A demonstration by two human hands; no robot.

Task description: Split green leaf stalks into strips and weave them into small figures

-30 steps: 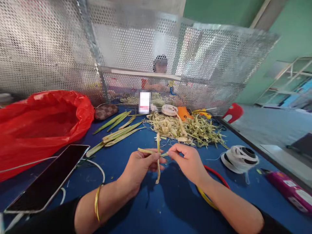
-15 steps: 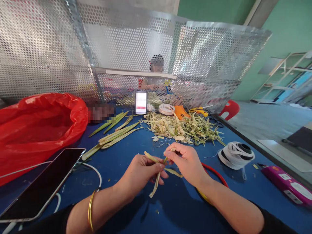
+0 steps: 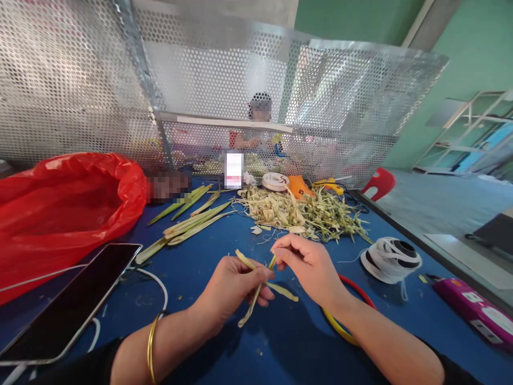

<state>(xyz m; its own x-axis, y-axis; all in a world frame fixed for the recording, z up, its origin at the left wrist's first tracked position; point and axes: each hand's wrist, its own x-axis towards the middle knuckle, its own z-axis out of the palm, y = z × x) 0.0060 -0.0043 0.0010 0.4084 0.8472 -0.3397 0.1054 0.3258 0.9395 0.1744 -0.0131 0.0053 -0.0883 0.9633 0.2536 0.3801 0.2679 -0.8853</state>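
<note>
My left hand [image 3: 229, 287] pinches thin pale green leaf strips [image 3: 256, 289] just above the blue table [image 3: 280, 337]; one strip hangs down toward the table, another sticks out to the right. My right hand [image 3: 310, 266] is closed in a pinch on the upper end of a strip, right beside the left fingertips. A gold bangle [image 3: 150, 348] sits on my left wrist.
Long green leaves [image 3: 188, 223] and a heap of leaf trimmings [image 3: 304, 211] lie beyond my hands. A red plastic bag [image 3: 60, 208] and a phone [image 3: 68, 305] are at left. A white tape roll [image 3: 390, 259], a purple packet [image 3: 475, 310] and red and yellow rings [image 3: 352, 291] lie right. A perforated metal screen [image 3: 224, 91] stands behind, a person beyond it.
The upright strip has been pulled down and now slants below my left hand. My right hand has kept its pinch and shifted slightly down; the view has moved a little.
</note>
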